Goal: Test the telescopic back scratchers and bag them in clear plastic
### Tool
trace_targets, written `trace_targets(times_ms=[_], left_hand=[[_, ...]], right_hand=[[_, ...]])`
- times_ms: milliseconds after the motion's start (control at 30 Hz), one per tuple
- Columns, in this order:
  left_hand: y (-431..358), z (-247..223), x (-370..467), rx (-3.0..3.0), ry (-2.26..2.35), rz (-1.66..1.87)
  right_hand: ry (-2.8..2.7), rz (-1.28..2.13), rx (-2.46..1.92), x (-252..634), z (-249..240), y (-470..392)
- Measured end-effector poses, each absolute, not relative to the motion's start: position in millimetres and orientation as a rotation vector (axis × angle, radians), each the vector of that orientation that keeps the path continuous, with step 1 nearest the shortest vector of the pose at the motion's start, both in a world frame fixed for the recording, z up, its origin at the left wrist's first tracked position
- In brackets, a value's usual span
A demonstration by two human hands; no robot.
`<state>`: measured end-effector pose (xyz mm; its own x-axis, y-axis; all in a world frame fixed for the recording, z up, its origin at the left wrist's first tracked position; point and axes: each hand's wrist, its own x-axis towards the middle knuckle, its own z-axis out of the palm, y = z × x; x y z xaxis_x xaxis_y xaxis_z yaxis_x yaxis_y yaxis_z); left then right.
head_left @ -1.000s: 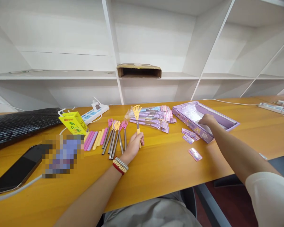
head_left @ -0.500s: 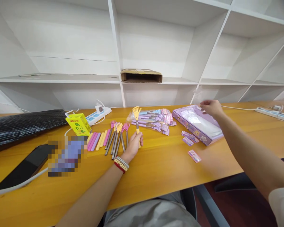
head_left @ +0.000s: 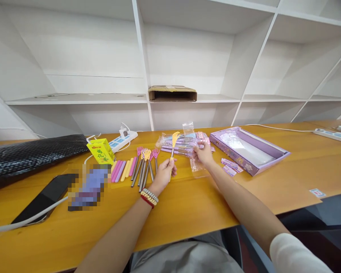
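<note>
My left hand (head_left: 165, 171) is closed around the lower handle of a small yellow claw-headed back scratcher with a metal shaft (head_left: 173, 149); the shaft rises out of the top of the fist and leans slightly right, and the yellow claw head stands clear above the fingers (head_left: 170, 165), which wrap the grip. My right hand (head_left: 204, 153) pinches a clear, crinkled plastic sleeve (head_left: 195, 163), thumb and fingertips meeting on its upper part, so that the sleeve hangs below the hand over the orange wooden tabletop (head_left: 187, 204). The scratcher head lies just left of the right hand, apart from the sleeve. Behind both hands rests a pile of purple packaged scratchers (head_left: 182, 144). To the left lies a row of loose pink and yellow claw scratchers with steel shafts (head_left: 144, 167), beside pink, purple and yellow flat sticks (head_left: 122, 170). An open purple cardboard box (head_left: 248, 148) sits to the right, small purple cards (head_left: 229, 167) near its front edge. A yellow drink carton (head_left: 100, 151) stands farther left.
</note>
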<state>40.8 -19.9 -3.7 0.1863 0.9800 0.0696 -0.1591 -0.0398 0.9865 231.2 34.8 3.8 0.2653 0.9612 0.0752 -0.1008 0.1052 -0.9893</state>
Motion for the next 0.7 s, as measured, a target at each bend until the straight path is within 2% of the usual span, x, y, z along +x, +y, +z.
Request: trace_targets(times_ms=[133, 433, 700], left_hand=[[-22, -4, 43, 1.264, 0.938, 1.144], [-21, -10, 42, 1.312, 0.967, 1.097], [-25, -4, 44, 1.346, 0.993, 1.080]], right_hand=[[-0.899, 1.059, -1.107, 223, -23, 30], [-0.928, 1.221, -0.817, 224, -19, 17], [-0.811, 1.073, -0.877, 215, -27, 21]])
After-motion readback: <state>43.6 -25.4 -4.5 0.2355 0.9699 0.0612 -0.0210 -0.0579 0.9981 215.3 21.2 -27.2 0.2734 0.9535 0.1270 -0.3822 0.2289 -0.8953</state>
